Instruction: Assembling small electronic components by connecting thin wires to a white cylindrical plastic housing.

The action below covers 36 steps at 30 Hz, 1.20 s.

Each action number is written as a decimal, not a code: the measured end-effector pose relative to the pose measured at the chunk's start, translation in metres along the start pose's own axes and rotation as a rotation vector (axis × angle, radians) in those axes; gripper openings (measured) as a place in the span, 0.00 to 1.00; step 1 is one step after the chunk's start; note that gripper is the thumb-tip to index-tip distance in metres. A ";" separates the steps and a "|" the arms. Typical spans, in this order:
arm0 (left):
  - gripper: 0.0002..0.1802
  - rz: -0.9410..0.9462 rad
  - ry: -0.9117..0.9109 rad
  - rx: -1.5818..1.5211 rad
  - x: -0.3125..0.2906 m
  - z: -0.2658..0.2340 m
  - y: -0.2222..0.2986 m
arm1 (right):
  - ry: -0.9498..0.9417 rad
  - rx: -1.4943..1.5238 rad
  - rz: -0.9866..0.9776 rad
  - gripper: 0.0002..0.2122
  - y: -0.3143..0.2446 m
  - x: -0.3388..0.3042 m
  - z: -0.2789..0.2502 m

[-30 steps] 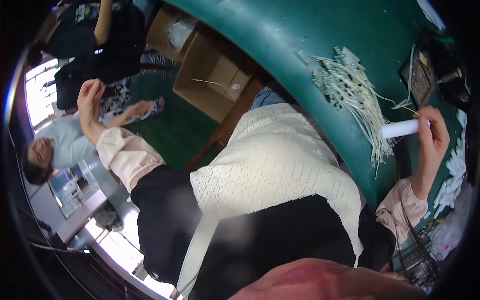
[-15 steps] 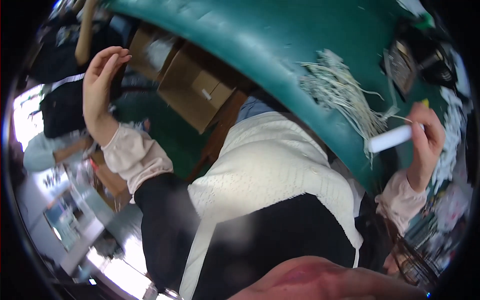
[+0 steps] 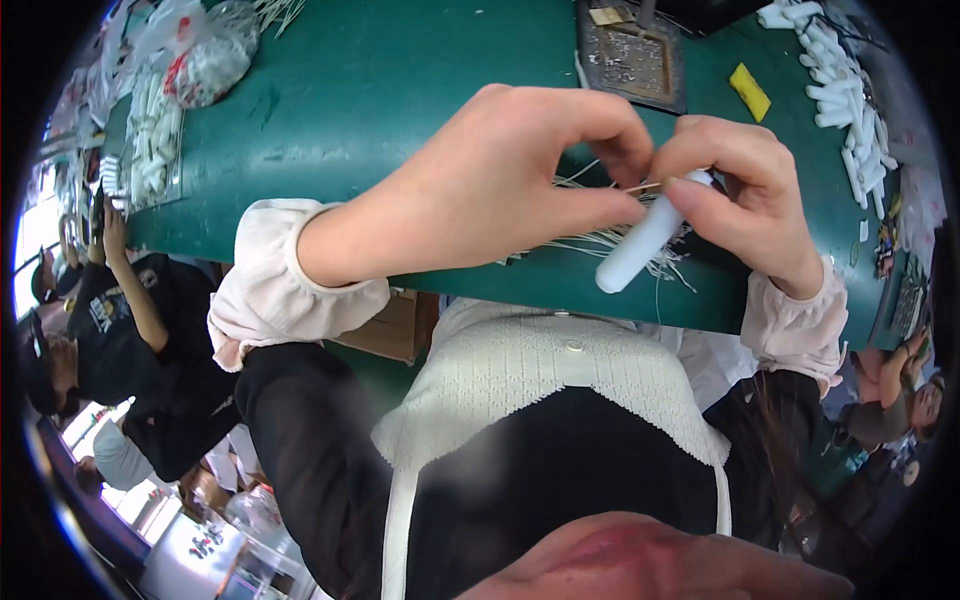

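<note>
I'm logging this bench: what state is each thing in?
Left hand: fingers curled toward thumb, grip unclear
Right hand: closed on white tube
White tube: held, tilted
Wires: loosely bunched, partly hidden
Sponge: lying flat, unheld
Tray: uncovered, bits inside
Other tubes: loosely piled
Bag: crumpled

I see a yellow sponge [image 3: 750,93] on the green tabletop [image 3: 330,100], plastic bags [image 3: 212,68] bulging at left, a cardboard box [image 3: 394,330] below!

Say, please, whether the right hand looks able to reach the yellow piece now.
Probably yes: the yellow piece lies just beyond the right hand, with nothing visible between them on the green tabletop. However, that hand holds the white tube.
</note>
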<state>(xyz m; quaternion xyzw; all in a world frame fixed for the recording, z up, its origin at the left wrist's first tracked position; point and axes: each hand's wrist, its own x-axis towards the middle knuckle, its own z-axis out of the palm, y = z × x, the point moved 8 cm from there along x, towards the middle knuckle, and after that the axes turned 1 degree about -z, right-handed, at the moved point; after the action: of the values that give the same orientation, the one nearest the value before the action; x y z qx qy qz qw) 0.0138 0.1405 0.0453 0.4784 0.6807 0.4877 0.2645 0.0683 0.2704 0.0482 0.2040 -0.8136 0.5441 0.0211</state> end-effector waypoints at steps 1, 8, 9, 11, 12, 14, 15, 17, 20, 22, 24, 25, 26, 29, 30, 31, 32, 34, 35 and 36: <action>0.13 0.005 -0.016 0.000 0.003 -0.002 0.001 | -0.002 -0.008 -0.018 0.02 -0.001 0.002 0.000; 0.07 0.126 0.046 0.597 -0.002 -0.062 0.035 | 0.037 -0.003 0.301 0.11 0.035 -0.001 -0.006; 0.07 0.054 0.068 0.669 -0.003 -0.067 0.038 | -0.012 -0.041 0.296 0.11 0.039 0.000 -0.006; 0.07 -0.010 0.075 0.732 0.005 -0.067 0.026 | -0.001 -0.034 0.321 0.12 0.051 0.000 -0.005; 0.07 -0.018 0.003 0.641 0.009 -0.058 0.009 | -0.021 -0.020 0.334 0.13 0.054 0.004 -0.001; 0.08 -0.084 -0.125 0.483 0.022 -0.041 -0.016 | -0.037 -0.013 0.315 0.16 0.055 0.008 0.001; 0.08 -0.081 -0.136 0.477 0.030 -0.035 -0.020 | -0.030 -0.010 0.324 0.16 0.057 0.007 -0.001; 0.07 -0.321 -0.173 0.173 0.039 -0.024 -0.043 | -0.067 0.010 0.331 0.16 0.060 0.007 -0.002; 0.04 -0.373 -0.254 0.062 0.051 -0.012 -0.051 | -0.030 0.137 0.475 0.16 0.068 0.003 -0.001; 0.04 -0.432 -0.300 0.011 0.052 -0.006 -0.060 | -0.018 0.220 0.525 0.16 0.072 -0.001 -0.001; 0.05 -0.474 -0.275 -0.289 0.047 -0.002 -0.066 | -0.010 0.304 0.573 0.16 0.076 -0.004 0.000; 0.05 -0.478 -0.279 -0.293 0.046 -0.002 -0.067 | 0.000 0.337 0.565 0.14 0.075 -0.003 0.000; 0.05 -0.485 -0.263 -0.341 0.045 -0.003 -0.068 | 0.010 0.368 0.556 0.12 0.074 -0.002 0.000; 0.05 -0.494 -0.259 -0.424 0.049 0.001 -0.070 | 0.022 0.458 0.577 0.10 0.076 -0.004 -0.005; 0.04 -0.502 -0.259 -0.451 0.048 0.002 -0.070 | 0.018 0.465 0.578 0.10 0.075 -0.003 -0.007; 0.04 -0.509 -0.256 -0.453 0.047 0.002 -0.070 | -0.010 0.454 0.656 0.12 0.077 -0.007 -0.009; 0.03 -0.510 -0.256 -0.450 0.045 0.002 -0.069 | -0.040 0.443 0.733 0.13 0.079 -0.012 -0.013; 0.03 -0.516 -0.249 -0.444 0.041 0.001 -0.064 | -0.082 0.340 0.604 0.14 0.053 -0.028 -0.054; 0.03 -0.457 -0.298 -0.472 0.049 0.005 -0.054 | -0.074 0.195 0.509 0.15 0.025 -0.040 -0.074; 0.03 -0.443 -0.296 -0.487 0.047 0.005 -0.054 | -0.081 0.200 0.507 0.15 0.028 -0.040 -0.073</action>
<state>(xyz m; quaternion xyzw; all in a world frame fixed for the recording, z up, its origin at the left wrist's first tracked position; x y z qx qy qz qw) -0.0222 0.1815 -0.0006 0.3078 0.5858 0.4921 0.5657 0.0815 0.3570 0.0435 0.0164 -0.7811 0.6009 -0.1687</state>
